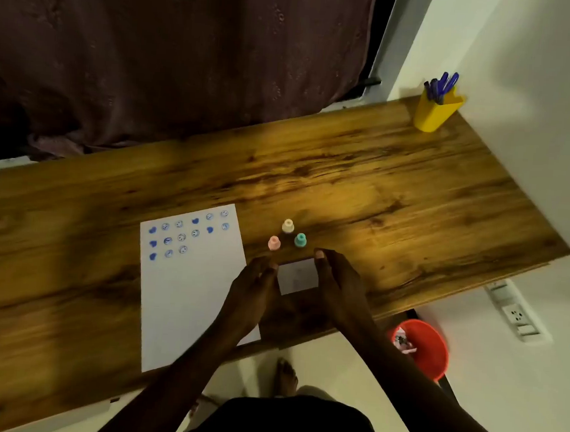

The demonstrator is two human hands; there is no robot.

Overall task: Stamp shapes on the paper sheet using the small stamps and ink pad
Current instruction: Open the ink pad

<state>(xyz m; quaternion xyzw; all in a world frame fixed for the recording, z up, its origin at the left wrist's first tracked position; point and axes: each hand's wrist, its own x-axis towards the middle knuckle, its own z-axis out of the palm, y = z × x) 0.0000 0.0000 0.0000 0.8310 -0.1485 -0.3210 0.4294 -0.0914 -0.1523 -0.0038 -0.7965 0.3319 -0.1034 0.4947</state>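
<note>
Both hands flank the ink pad, a small grey square on the worktop just right of the paper sheet. Left hand grip: fingertips at the pad's left edge, loosely curled, prob touching; right hand grip: fingers extended along the pad's right edge. Can't tell if either actually clamps it; neither holds a stamp. Three small stamps stand upright just beyond the pad: pink stamp, cream stamp, teal stamp, close together, none touching. Sheet has blue prints (hearts, smileys) in its far part only; the part nearer the pad level is blank, so task approx a third done. Risks: pad sits v. near the sheet edge, so sliding or tipping it could smear ink on the blank area; left wrist lies over the sheet, could drag it; clustered stamps easy to knock over reaching past the pad. Containers: yellow pen cup, far right of pad, holds blue pens; red bin on the floor right of pad, w/ some scraps inside.
</note>
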